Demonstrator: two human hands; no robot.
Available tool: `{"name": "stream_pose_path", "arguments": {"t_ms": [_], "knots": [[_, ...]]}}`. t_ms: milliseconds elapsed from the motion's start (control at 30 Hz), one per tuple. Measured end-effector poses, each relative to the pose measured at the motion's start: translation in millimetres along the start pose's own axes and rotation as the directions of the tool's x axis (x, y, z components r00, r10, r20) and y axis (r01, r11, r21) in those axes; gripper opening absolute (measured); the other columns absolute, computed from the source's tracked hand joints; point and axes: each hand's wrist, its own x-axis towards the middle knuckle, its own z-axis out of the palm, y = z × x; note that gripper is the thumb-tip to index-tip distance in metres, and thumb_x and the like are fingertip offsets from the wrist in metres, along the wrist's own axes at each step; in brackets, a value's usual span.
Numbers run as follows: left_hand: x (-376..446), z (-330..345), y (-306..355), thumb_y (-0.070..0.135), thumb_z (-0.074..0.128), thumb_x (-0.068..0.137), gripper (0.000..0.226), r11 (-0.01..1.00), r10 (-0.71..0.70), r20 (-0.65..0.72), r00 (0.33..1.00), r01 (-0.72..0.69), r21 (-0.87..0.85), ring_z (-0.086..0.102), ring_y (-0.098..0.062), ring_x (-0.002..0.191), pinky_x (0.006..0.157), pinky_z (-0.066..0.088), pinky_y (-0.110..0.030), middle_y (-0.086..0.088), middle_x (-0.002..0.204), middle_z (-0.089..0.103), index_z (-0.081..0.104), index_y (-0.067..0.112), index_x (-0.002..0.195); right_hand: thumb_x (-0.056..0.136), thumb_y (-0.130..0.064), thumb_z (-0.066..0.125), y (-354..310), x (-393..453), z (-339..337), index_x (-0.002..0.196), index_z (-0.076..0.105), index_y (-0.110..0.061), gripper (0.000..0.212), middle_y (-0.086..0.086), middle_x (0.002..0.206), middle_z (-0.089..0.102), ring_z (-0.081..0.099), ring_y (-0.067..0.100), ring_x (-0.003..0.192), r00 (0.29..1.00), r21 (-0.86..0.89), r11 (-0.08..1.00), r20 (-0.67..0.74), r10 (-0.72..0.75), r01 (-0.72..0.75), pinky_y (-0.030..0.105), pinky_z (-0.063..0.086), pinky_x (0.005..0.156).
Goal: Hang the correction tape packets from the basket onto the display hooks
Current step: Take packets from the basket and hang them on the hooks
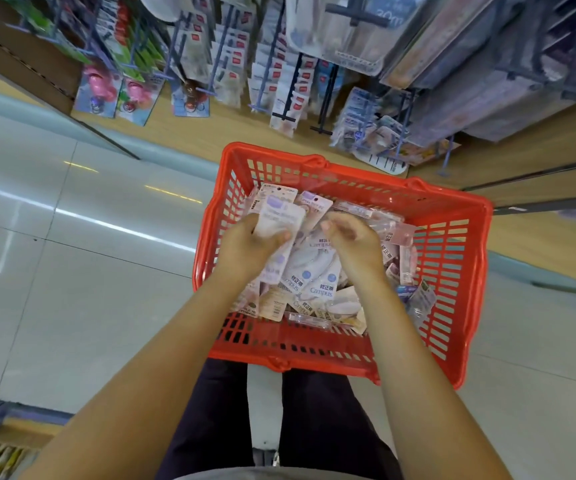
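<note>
Head view, looking down. A red slotted plastic basket [453,258] stands on the pale tiled floor [72,271] before hooks of hanging stationery packs [266,74]. It holds a loose heap of pale lilac-and-white correction tape packets [314,285]. The left hand [252,247] grips one white card-backed packet [279,220] above the heap. The right hand [352,240] hovers just beside it, fingers loosely curled, grasping nothing.
</note>
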Motion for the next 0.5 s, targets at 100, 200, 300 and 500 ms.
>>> {"name": "stream_pose_path", "arguments": {"t_ms": [100, 200, 300, 500], "knots": [[13, 4, 0, 0.034, 0.079, 0.090, 0.038, 0.973, 0.178, -0.114, 0.977, -0.158, 0.170, 0.056, -0.026, 0.118, 0.090, 0.039, -0.022, -0.014, 0.127, 0.061, 0.075, 0.006, 0.116, 0.092, -0.038, 0.072, 9, 18, 8, 0.122, 0.061, -0.019, 0.037, -0.006, 0.120, 0.063, 0.059, 0.009, 0.107, 0.999, -0.064, 0.998, -0.049, 0.005, -0.009, 0.027, 0.046, 0.091], [33, 10, -4, 0.047, 0.076, 0.090, 0.056, 0.943, 0.170, -0.056, 0.984, -0.145, 0.299, 0.038, -0.034, 0.144, 0.116, 0.030, -0.033, -0.021, 0.151, 0.047, 0.073, 0.001, 0.122, 0.087, -0.050, 0.073, 19, 26, 21, 0.134, 0.056, -0.021, 0.058, -0.002, 0.129, 0.063, 0.062, 0.015, 0.112, 0.999, -0.125, 0.991, 0.012, 0.038, -0.036, 0.035, 0.050, 0.093], [45, 13, -8, 0.079, 0.059, 0.076, 0.089, 0.976, -0.025, 0.008, 1.000, 0.023, 0.217, 0.053, -0.038, 0.130, 0.109, 0.044, -0.044, -0.022, 0.138, 0.057, 0.073, 0.000, 0.116, 0.089, -0.052, 0.071, 21, 31, 24, 0.141, 0.053, -0.020, 0.063, -0.004, 0.138, 0.058, 0.057, 0.013, 0.115, 0.996, -0.081, 0.993, -0.005, 0.085, -0.085, 0.031, 0.044, 0.090], [49, 14, -10, 0.047, 0.073, 0.091, 0.041, 0.996, 0.014, -0.044, 0.999, -0.010, 0.092, 0.066, -0.018, 0.096, 0.076, 0.047, -0.024, 0.002, 0.105, 0.071, 0.072, 0.012, 0.113, 0.075, -0.074, 0.070, 18, 49, 26, 0.131, 0.063, -0.017, 0.080, 0.000, 0.128, 0.066, 0.062, 0.024, 0.118, 0.943, 0.077, 0.940, -0.005, 0.333, -0.332, 0.035, 0.045, 0.087]]}}
